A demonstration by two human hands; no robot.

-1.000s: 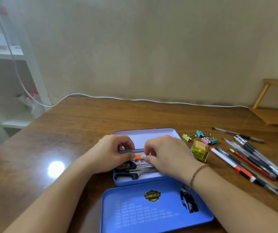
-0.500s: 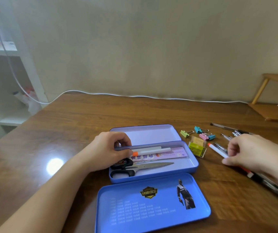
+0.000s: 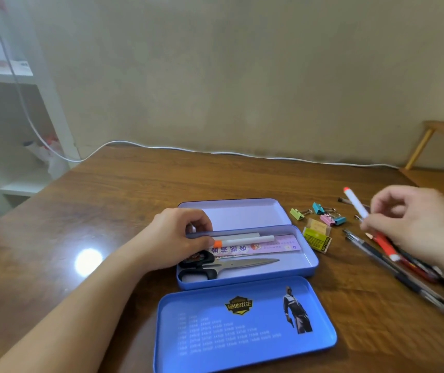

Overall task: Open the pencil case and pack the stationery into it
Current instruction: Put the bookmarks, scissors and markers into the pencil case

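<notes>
Since half a second ago, right hand (image 3: 414,224) lifted off the pen pile (image 3: 393,265), grip pinching a white pen (image 3: 356,202) above the tabletop (image 3: 108,211). Left hand (image 3: 180,235) steadying open pencil case (image 3: 307,267), fingers curled on its rim; scissors (image 3: 229,266), ruler (image 3: 269,246) inside

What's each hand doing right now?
Left hand: closed on the pencil case rim, steadying it.
Right hand: closed, holding a white pen.

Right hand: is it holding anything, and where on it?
Yes: the right hand pinches a white pen near its lower end, orange tip pointing up.
</notes>
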